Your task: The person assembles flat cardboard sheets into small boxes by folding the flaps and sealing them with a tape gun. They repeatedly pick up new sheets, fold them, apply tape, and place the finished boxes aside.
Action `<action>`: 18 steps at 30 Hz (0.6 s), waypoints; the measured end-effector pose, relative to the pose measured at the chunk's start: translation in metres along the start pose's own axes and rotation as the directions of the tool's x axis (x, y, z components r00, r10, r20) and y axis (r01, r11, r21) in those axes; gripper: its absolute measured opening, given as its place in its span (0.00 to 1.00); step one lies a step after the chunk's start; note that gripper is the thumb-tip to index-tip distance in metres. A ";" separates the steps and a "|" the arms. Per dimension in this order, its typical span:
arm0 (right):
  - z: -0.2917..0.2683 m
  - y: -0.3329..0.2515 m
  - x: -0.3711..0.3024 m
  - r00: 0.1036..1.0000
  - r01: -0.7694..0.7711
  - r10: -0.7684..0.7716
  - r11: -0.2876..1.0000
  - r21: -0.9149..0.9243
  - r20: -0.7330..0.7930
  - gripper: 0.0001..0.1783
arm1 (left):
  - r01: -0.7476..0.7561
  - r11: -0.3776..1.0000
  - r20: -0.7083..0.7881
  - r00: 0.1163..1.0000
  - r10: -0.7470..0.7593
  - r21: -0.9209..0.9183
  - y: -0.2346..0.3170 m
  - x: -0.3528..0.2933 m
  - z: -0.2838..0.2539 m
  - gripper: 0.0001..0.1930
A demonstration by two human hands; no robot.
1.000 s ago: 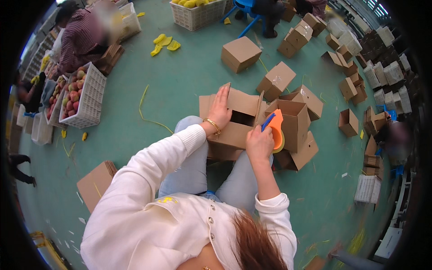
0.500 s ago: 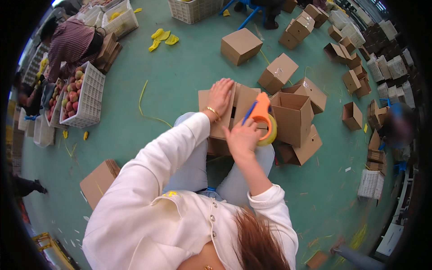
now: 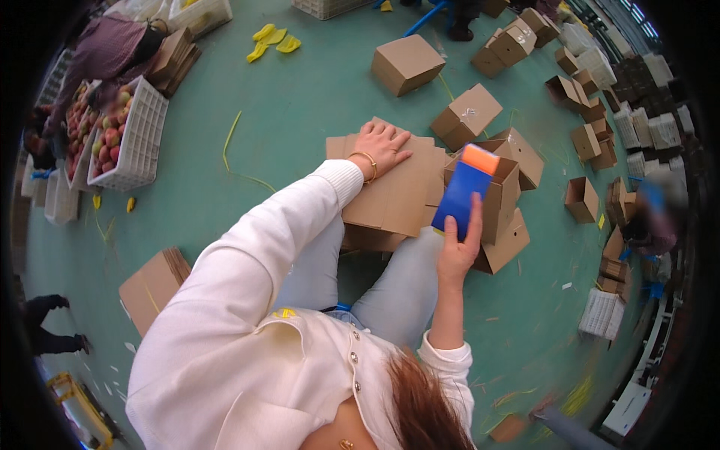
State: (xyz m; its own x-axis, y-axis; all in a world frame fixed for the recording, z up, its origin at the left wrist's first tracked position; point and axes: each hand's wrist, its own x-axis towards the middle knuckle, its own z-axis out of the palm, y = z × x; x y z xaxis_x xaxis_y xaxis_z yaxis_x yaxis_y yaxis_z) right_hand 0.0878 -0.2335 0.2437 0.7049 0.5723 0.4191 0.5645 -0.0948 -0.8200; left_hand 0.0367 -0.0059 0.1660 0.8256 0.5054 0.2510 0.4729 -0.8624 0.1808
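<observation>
My left hand (image 3: 380, 150) lies flat on the flaps of a brown cardboard box (image 3: 397, 195) in front of my knees, its fingers stretched out and pressing the flaps together. To the right of this box, my right hand (image 3: 458, 251) is closed on a tape dispenser (image 3: 465, 187) with a blue side and an orange end. The dispenser is raised and turned so that its tape roll is hidden. Behind it stands an open cardboard box (image 3: 504, 191), partly covered by the dispenser.
More cardboard boxes (image 3: 409, 64) stand on the green floor ahead and to the right. White crates of apples (image 3: 135, 146) are at the left, near a person bending over. Flat cardboard (image 3: 154, 289) lies by my left elbow. A yellow strap (image 3: 231, 142) curls on the floor.
The box's flaps have come together and now cover its top. My right hand has moved right, off the flaps, and turned the tape dispenser. My left hand has shifted slightly right.
</observation>
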 end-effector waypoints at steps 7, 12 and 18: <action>0.022 0.003 0.002 0.946 -0.292 0.296 0.606 0.740 0.132 0.38 | 0.032 0.999 -0.042 0.999 -0.032 -0.002 0.006 -0.015 0.003 0.23; 0.028 0.014 -0.021 0.930 -0.359 0.304 0.642 0.678 0.206 0.36 | -0.009 1.000 0.027 1.000 0.008 0.016 0.006 -0.016 -0.009 0.22; 0.036 -0.021 -0.016 0.895 -0.387 0.374 0.922 0.005 0.245 0.33 | -0.051 0.998 0.081 0.996 0.048 0.037 -0.001 -0.011 -0.008 0.19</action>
State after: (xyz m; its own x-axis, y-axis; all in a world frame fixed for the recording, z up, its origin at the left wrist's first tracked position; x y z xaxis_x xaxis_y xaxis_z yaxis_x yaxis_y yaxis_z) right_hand 0.0493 -0.2108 0.2403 0.7366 0.6758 -0.0271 0.2454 -0.3044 -0.9204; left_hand 0.0245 -0.0108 0.1708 0.8697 0.4589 0.1818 0.4408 -0.8878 0.1324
